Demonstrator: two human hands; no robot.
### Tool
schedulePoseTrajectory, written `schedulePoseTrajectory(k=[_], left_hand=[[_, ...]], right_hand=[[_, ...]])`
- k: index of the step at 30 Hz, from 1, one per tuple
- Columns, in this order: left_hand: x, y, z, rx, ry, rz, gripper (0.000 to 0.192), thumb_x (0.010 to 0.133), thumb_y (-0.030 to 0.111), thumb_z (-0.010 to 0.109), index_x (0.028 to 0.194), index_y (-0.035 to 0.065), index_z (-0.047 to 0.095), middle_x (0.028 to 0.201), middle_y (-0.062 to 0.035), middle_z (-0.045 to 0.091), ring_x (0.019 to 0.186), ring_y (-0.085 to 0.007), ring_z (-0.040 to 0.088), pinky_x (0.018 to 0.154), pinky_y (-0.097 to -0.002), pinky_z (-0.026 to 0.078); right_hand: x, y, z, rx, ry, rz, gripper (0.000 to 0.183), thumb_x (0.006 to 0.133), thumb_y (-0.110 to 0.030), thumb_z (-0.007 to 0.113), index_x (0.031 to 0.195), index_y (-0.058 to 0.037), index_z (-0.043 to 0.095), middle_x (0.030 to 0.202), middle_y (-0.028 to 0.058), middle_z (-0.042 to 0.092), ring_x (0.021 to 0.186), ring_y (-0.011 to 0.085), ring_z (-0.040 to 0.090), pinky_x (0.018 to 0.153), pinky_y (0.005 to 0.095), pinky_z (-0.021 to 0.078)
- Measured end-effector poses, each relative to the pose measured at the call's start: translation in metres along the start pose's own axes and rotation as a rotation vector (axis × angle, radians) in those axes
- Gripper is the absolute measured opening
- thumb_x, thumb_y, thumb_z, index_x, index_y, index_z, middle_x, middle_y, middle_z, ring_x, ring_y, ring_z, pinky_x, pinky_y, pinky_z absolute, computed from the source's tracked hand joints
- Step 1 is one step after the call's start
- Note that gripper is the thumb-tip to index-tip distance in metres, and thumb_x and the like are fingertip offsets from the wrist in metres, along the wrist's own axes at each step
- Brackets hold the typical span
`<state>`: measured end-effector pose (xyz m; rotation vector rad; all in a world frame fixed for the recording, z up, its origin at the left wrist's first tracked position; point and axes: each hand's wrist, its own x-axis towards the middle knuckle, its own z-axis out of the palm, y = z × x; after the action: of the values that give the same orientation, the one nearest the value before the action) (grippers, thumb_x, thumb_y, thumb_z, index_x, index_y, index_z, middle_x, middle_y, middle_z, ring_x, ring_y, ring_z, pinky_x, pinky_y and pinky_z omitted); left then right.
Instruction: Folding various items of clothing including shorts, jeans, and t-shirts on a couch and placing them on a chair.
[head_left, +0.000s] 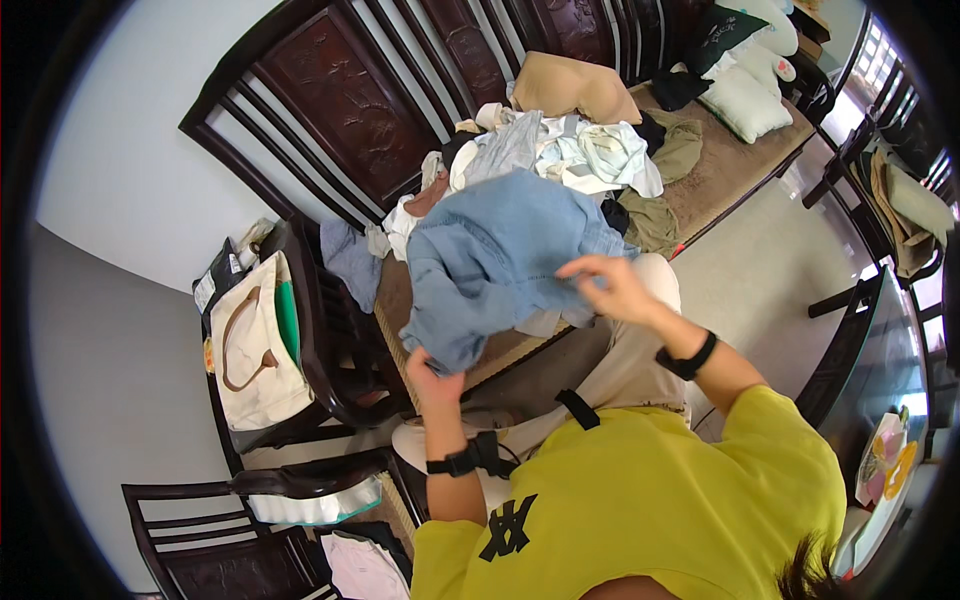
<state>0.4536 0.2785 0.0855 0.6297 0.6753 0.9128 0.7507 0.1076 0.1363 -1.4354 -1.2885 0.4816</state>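
Observation:
A blue denim-like garment (510, 247) lies spread and rumpled across the front of a clothes pile on a wooden bench. My left hand (435, 379) grips its near left end, perhaps a sleeve, with the fingertips partly hidden by cloth. Over the garment's right side is my right hand (604, 281), slightly blurred, its index finger stretched out and apart from the thumb. Whether that finger touches the fabric is unclear. Behind the garment, white and grey clothes (555, 150) are heaped together.
A tan moulded cushion-like piece (574, 86) and olive cloth (652, 217) border the heap. White pillows (746, 101) sit farther along the bench cushion (720, 176). At left, a canvas tote bag (255, 352) stands beside the armrest. A glass-topped table (870, 367) is at right.

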Motion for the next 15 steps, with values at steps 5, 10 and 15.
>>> schedulePoseTrajectory(k=[5, 10, 15], left_hand=[[-0.078, 0.004, 0.07, 0.139, -0.054, 0.11, 0.057, 0.067, -0.007, 0.052, 0.124, -0.0028, 0.052, 0.114, -0.0114, 0.061, 0.11, -0.0266, 0.058, 0.094, -0.0382, 0.046], [-0.133, 0.014, 0.085, 0.636, -0.566, 0.333, 0.037, 0.073, -0.004, 0.074, 0.106, 0.0012, 0.058, 0.092, -0.0042, 0.063, 0.079, -0.015, 0.058, 0.077, -0.0304, 0.045], [-0.135, 0.017, 0.097, 0.475, -0.94, 0.078, 0.02, 0.075, -0.002, 0.073, 0.09, 0.0015, 0.061, 0.083, 0.0007, 0.062, 0.075, -0.0117, 0.054, 0.071, -0.0289, 0.042]], right_hand=[[0.057, 0.017, 0.089, 0.03, -0.491, 0.009, 0.029, 0.086, -0.008, 0.054, 0.112, -0.0025, 0.065, 0.102, 0.0143, 0.07, 0.087, 0.0198, 0.066, 0.076, 0.0297, 0.0519], [0.071, 0.022, 0.135, 0.012, -0.758, 0.123, 0.029, 0.088, -0.013, 0.055, 0.113, -0.0023, 0.064, 0.103, 0.0131, 0.07, 0.087, 0.0178, 0.066, 0.073, 0.0285, 0.0524], [0.073, 0.024, 0.124, 0.081, -0.781, 0.191, 0.03, 0.088, -0.014, 0.056, 0.114, -0.0023, 0.064, 0.103, 0.0127, 0.07, 0.087, 0.0174, 0.066, 0.072, 0.028, 0.0524]])
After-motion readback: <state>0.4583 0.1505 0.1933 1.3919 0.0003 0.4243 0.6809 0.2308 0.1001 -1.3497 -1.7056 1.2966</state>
